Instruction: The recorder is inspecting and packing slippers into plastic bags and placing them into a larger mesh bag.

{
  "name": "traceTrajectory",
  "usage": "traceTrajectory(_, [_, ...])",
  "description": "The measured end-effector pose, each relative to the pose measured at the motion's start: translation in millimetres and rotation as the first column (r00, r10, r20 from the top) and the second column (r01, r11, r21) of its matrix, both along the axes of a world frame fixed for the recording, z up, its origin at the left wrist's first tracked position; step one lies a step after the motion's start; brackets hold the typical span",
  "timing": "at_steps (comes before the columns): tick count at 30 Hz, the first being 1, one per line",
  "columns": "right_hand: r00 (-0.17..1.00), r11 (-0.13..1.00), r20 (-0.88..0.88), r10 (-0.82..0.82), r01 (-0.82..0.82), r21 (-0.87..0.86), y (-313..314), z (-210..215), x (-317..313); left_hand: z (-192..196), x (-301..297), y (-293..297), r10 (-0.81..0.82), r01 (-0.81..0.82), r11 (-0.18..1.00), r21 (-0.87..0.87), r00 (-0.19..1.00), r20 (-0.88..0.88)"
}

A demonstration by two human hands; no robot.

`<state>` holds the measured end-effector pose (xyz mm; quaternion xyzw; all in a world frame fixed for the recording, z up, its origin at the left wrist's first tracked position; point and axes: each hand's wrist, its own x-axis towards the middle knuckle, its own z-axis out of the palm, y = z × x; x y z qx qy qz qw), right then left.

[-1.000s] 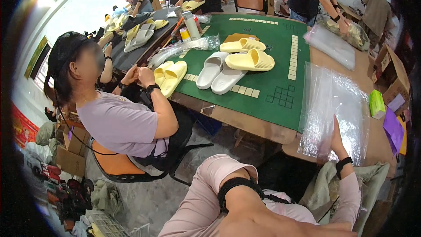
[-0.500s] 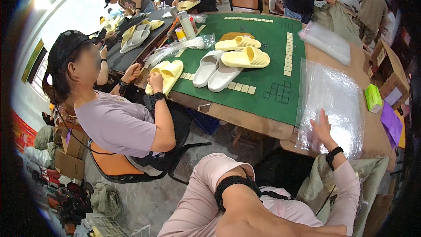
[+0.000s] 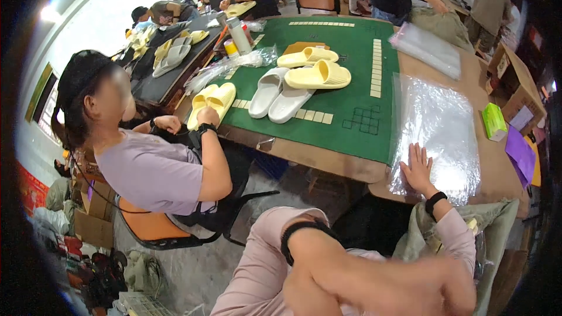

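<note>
My right hand (image 3: 417,169) lies flat with fingers spread on the near left corner of a stack of clear plastic bags (image 3: 445,117) on the brown table (image 3: 328,164); it holds nothing. My left hand (image 3: 380,287) is close to the camera at the bottom, blurred, with a black band on the wrist; I cannot tell its grip. On the green mat (image 3: 357,88) lie a yellow pair of slippers (image 3: 319,73) and a white pair (image 3: 278,96).
A seated co-worker in a lilac shirt (image 3: 152,169) rests a hand on another yellow pair of slippers (image 3: 212,102) at the table's left edge. A second bag stack (image 3: 427,47), a green box (image 3: 493,120), purple sheets (image 3: 520,155) and a cardboard box (image 3: 515,79) are on the right. More people work at the back.
My right hand has shifted left along the near edge of the plastic bags. The co-worker's hand has moved along the yellow slippers. My left arm stays in the foreground.
</note>
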<state>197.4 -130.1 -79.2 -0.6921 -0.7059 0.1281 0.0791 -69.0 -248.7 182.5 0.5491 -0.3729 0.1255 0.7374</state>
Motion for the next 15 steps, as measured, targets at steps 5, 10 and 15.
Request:
traceTrajectory(5, [0.997, 1.000, 0.083, -0.005, 0.003, 0.024, -1.0, -8.0, 2.2, -33.0, -24.8, 112.9, 0.982, -0.997, -0.025, 0.079, -0.039, -0.185])
traceTrajectory(10, [0.997, 0.996, 0.076, 0.007, -0.014, 0.091, -4.6, -8.2, -2.1, -173.8, -124.9, 287.5, 0.446, -0.172, -0.628, 0.759, -0.879, 0.170])
traceTrajectory(15, [0.998, 0.997, 0.054, 0.031, -0.035, 0.071, -5.5, -5.6, -15.9, -222.2, -203.7, 348.3, 0.333, 0.087, -0.616, 0.783, -0.872, 0.359])
